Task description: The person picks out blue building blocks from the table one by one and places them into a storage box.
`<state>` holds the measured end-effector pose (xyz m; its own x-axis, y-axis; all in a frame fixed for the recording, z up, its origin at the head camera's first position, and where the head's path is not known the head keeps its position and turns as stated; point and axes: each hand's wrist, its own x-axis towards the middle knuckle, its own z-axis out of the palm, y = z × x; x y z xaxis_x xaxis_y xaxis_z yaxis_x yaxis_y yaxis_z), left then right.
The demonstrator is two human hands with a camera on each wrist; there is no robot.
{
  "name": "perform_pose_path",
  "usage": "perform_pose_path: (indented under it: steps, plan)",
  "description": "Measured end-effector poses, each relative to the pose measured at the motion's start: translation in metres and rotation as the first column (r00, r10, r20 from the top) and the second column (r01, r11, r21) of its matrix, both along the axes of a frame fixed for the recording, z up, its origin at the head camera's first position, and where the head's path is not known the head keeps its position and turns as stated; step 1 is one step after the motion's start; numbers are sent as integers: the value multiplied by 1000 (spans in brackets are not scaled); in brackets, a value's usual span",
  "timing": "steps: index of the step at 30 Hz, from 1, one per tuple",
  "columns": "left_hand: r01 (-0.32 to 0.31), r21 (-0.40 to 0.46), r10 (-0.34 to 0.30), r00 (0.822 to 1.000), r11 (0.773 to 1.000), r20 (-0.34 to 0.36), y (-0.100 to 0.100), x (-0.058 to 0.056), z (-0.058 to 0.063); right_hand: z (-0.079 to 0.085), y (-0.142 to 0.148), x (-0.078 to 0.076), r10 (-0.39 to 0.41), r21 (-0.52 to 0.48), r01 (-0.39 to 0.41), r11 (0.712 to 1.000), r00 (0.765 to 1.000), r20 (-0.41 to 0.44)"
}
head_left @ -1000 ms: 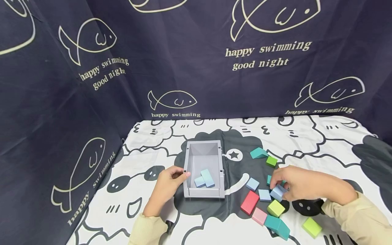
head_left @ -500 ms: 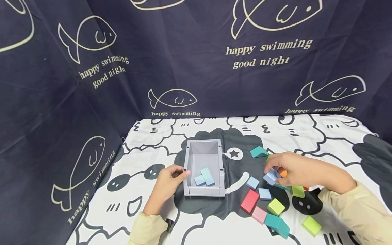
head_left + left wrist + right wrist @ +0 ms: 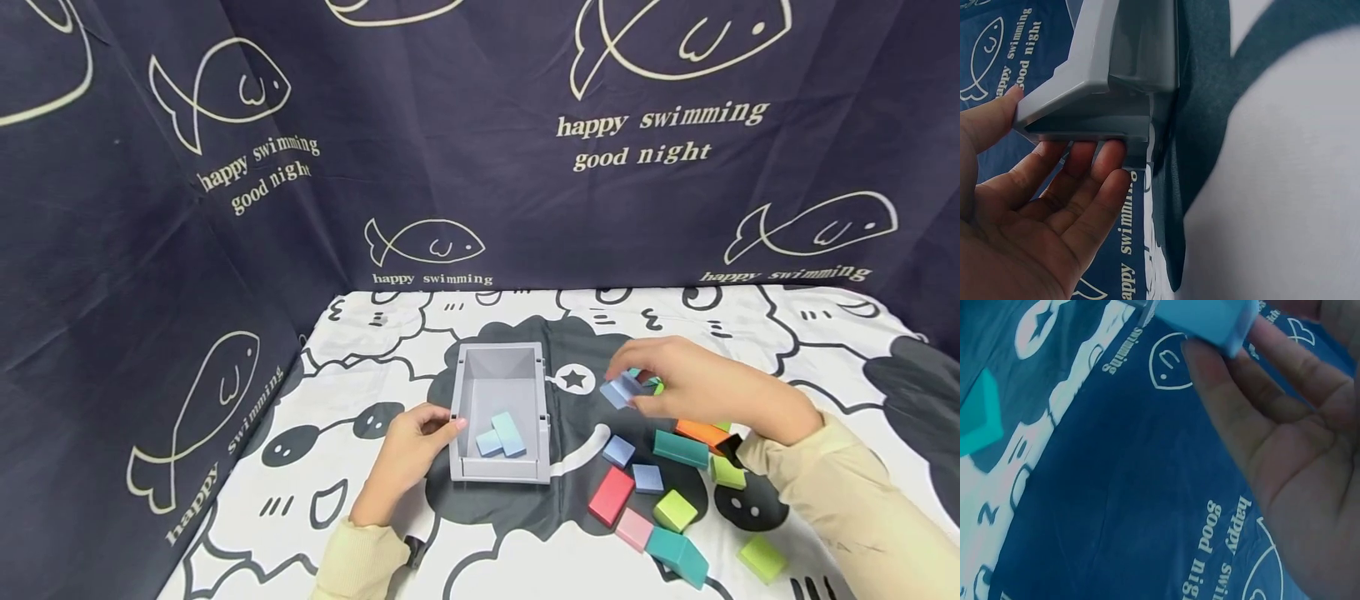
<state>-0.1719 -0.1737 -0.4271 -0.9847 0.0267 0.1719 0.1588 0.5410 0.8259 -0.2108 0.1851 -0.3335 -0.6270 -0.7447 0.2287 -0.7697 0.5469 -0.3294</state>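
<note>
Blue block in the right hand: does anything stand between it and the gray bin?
Nothing visible does: in the head view, only patterned cloth lies between the blue block and the gray bin.

- Blue block [image 3: 621,389]: pinched by the right hand [image 3: 678,379], raised and tilted, to the right of the box and apart from it.
- Grey box [image 3: 498,396]: rectangular, open-topped, standing upright with its long sides running away from the person; the left hand [image 3: 412,442] holds its left rim.
- Light blue block [image 3: 489,443]: inside the box, on its floor towards the near end.
- Pale turquoise block [image 3: 508,433]: longer, set at a slant beside the light blue one, partly overlapping it in the head view.
- Loose blocks [image 3: 611,496]: red, pink, blue, teal, orange and yellow-green, scattered right of the box, some touching.
</note>
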Motion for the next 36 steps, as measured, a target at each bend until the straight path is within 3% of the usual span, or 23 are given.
perform_pose_path:
  steps: [6, 19, 30, 36]
  plan:
    - [-6, -8, 6, 1000, 1000, 4, -1, 1, -1, -2, -18, -8, -40, -72, 38, 997, 999, -30]
    - [-1, -28, 1, 1000, 1000, 1, 0, 0, 1, -7, -58, -13, -30, -264, 22, 964, 999, -29]
    - [-5, -30, 5, 1000, 1000, 8, -1, -1, 1, -17, -88, -18, -57, -214, 64, 975, 998, 38]
    - [0, -16, 1, 1000, 1000, 15, -1, -1, 2, -27, -104, -22, -25, -197, 28, 980, 1000, 19]
